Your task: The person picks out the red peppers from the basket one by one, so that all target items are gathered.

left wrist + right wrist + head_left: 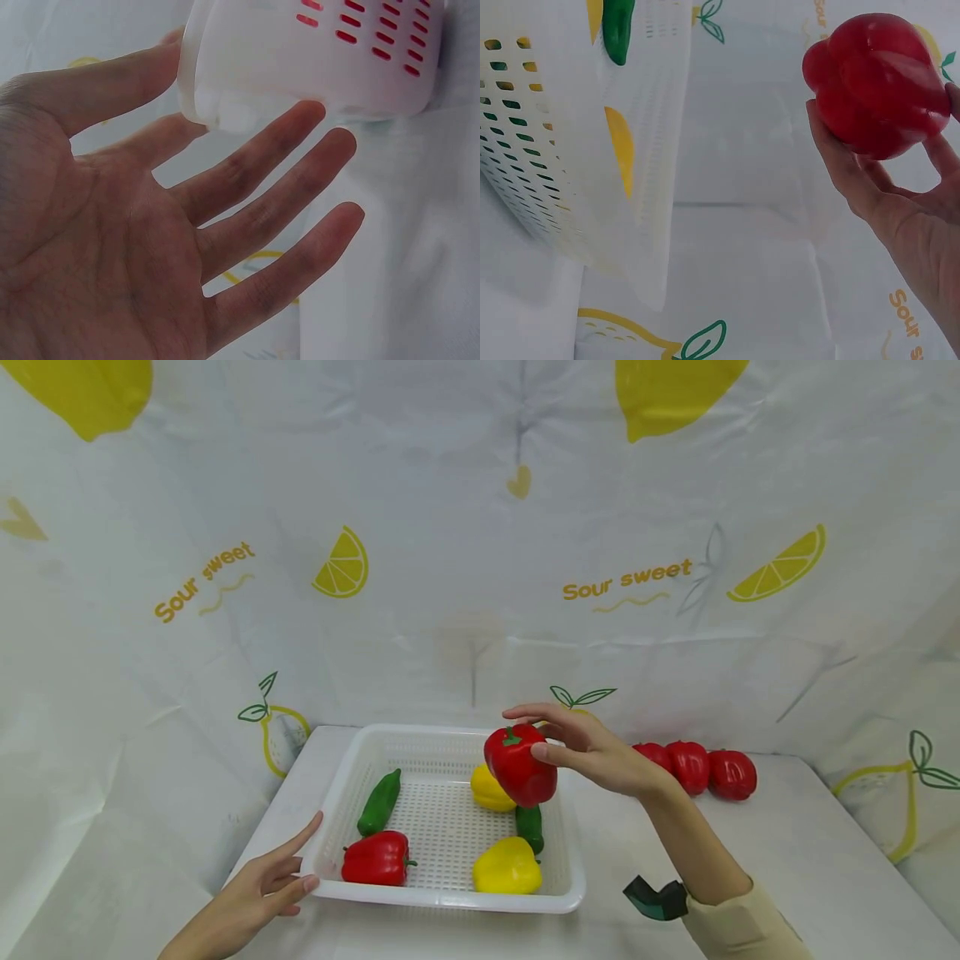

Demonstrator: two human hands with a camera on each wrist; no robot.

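Note:
My right hand (581, 747) grips a red bell pepper (521, 766) with a green stem, held above the right side of a white plastic basket (442, 900). In the right wrist view the fingers and thumb curl round the same red pepper (877, 86). My left hand (258, 893) is at the basket's front left corner, fingers spread and nearly straight; the left wrist view shows the fingertips right at the basket wall (247, 75). Inside the basket lie a red bell pepper (377, 858), two yellow bell peppers (507, 866) and two long green peppers (380, 802), one partly hidden by the held pepper.
To the right of the basket, three red bell peppers (688, 767) sit in a row at the back of the white table (757, 852), one partly behind my right forearm. A white curtain (465, 568) with lemon prints hangs behind the table.

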